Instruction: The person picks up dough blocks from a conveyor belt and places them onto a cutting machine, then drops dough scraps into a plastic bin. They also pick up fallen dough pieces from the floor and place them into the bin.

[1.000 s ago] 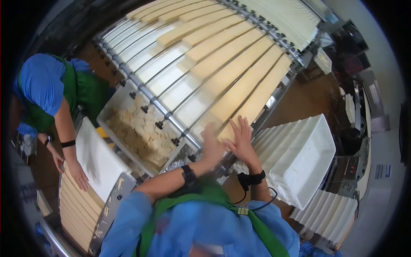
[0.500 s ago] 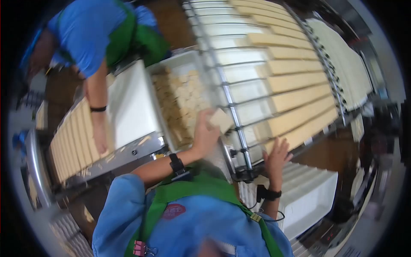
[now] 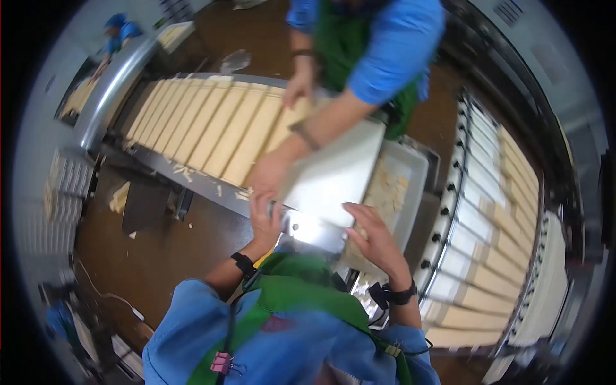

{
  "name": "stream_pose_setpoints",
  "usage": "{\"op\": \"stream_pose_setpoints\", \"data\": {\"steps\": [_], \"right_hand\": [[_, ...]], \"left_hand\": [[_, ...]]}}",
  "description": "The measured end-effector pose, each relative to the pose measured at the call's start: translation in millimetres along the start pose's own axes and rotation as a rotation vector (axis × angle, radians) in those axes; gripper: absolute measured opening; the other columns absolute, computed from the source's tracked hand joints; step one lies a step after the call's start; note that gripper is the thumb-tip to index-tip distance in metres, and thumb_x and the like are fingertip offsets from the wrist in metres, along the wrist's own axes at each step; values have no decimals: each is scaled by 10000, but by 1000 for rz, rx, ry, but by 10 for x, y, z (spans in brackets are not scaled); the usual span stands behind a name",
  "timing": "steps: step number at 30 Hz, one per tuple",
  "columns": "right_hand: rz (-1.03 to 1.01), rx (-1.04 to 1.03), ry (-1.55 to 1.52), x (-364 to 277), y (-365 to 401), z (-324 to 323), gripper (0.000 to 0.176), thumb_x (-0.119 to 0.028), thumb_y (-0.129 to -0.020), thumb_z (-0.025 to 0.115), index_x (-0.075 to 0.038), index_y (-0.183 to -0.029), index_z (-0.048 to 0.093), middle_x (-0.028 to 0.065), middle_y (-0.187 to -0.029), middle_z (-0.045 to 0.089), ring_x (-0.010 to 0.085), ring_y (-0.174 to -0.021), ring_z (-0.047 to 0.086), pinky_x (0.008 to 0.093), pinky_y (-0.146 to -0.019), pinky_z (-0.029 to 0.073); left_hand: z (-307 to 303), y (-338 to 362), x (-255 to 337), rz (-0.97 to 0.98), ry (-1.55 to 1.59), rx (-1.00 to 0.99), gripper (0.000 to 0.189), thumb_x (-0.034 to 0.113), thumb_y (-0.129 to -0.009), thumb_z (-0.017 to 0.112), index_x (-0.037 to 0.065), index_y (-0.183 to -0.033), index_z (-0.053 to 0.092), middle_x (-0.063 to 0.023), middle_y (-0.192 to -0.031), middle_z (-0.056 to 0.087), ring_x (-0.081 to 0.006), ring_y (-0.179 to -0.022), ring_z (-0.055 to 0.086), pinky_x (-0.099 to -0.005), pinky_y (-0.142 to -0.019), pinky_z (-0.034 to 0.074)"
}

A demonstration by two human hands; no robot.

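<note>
My left hand (image 3: 265,221) is at the near edge of the metal table, fingers curled around a small grey thing I cannot make out, beside a co-worker's hand. My right hand (image 3: 377,240) has its thumb and fingers apart, at the near right corner of a smooth white board (image 3: 337,170); no held object shows in it. Left of the board, long pale dough strips (image 3: 205,125) lie side by side. To its right, a white bin (image 3: 417,183) contains small pale pieces (image 3: 387,189), partly hidden by the board and my hand.
A co-worker in blue sleeves (image 3: 401,51) and a green apron leans over the table from the far side, both arms over the strips and board. On the right stands a slatted conveyor (image 3: 478,212) with more strips. Scraps (image 3: 183,171) lie along the near metal edge.
The view has swung left toward the strip table. The pale square piece no longer shows in my left hand. My right hand is away from the conveyor, at the white board.
</note>
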State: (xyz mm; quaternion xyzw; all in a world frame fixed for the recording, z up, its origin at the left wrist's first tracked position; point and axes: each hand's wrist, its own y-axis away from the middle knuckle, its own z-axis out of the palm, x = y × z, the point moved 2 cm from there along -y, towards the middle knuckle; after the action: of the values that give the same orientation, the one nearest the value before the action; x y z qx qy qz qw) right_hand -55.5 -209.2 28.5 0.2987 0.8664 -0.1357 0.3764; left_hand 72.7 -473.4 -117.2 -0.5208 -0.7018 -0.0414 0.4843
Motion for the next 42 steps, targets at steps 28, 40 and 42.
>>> {"op": "stream_pose_setpoints", "data": {"steps": [28, 40, 42], "right_hand": [[-21, 85, 597, 1102, -4767, 1750, 433, -402, -932, 714, 9, -1070, 696, 222, -1160, 660, 396, -1126, 622, 524, -965, 501], [51, 445, 774, 2101, -2329, 1000, 254, -280, -979, 630, -114, -1116, 764, 222, -1147, 695, 416, -1080, 647, 534, -1008, 497], [280, 492, 583, 1914, -2227, 960, 335, -303, -982, 637, -3, -1104, 720, 225, -1130, 678, 409, -1096, 629, 524, -986, 504]], "left_hand": [[-354, -855, -952, -655, -336, -77, 889, 193, -819, 848, -27, -1529, 360, -250, -1360, 433, -455, -1251, 506, -514, -1000, 490], [94, -933, -1114, -255, -398, -520, 1071, 363, -726, 870, 134, -1620, 328, -268, -1518, 436, -468, -1320, 534, -520, -1071, 503], [128, -1024, -827, -379, -405, -527, 1019, 282, -698, 907, 127, -1557, 380, -253, -1480, 448, -473, -1305, 521, -545, -1078, 472]]}}
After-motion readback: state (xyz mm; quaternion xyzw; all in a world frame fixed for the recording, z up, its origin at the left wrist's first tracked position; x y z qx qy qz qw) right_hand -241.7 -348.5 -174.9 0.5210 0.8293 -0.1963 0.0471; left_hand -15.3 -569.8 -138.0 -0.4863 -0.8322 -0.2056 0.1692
